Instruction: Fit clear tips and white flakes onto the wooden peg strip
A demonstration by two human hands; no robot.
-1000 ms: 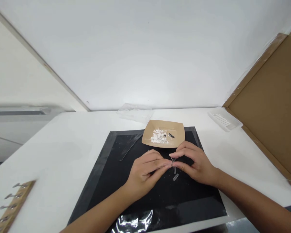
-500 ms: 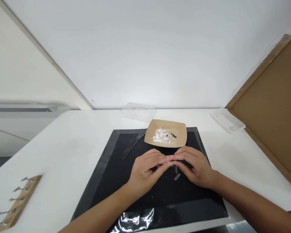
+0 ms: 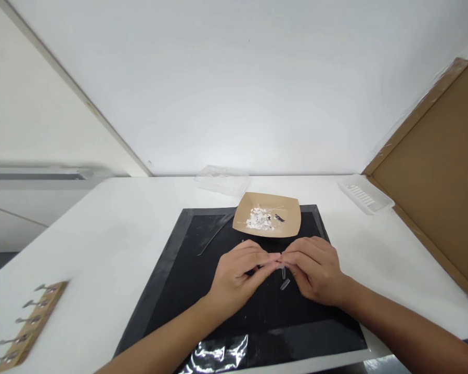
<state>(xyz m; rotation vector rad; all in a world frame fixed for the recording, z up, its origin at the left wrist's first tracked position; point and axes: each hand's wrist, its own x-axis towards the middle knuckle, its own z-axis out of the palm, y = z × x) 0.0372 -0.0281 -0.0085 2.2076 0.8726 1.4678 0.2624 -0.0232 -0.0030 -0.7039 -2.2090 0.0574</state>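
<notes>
My left hand point(image 3: 239, 270) and my right hand point(image 3: 314, 267) meet above the black mat point(image 3: 203, 280), fingertips almost touching. Both are closed in a pinch on a small clear piece point(image 3: 281, 265) that looks like a false nail tip; the fingers cover most of it. Just below the fingertips, a clear nail tip point(image 3: 284, 284) lies on the mat. A second clear nail tip point(image 3: 283, 272) shows partly beside my right thumb. Behind the hands stands a brown paper tray point(image 3: 290, 208) holding white scraps point(image 3: 260, 218) and a dark strip point(image 3: 279, 217).
Thin tweezers point(image 3: 210, 240) lie at the mat's left back. A clear plastic bag point(image 3: 222, 179) is by the wall. At right sits a white tray point(image 3: 378, 200) with white pieces in a row. A wooden rack point(image 3: 37, 324) with several metal pegs stands at left.
My right hand's fingers have shifted slightly and curled closer around the pinch point. The clear piece between the fingertips shows a little more. The left hand has barely moved.
</notes>
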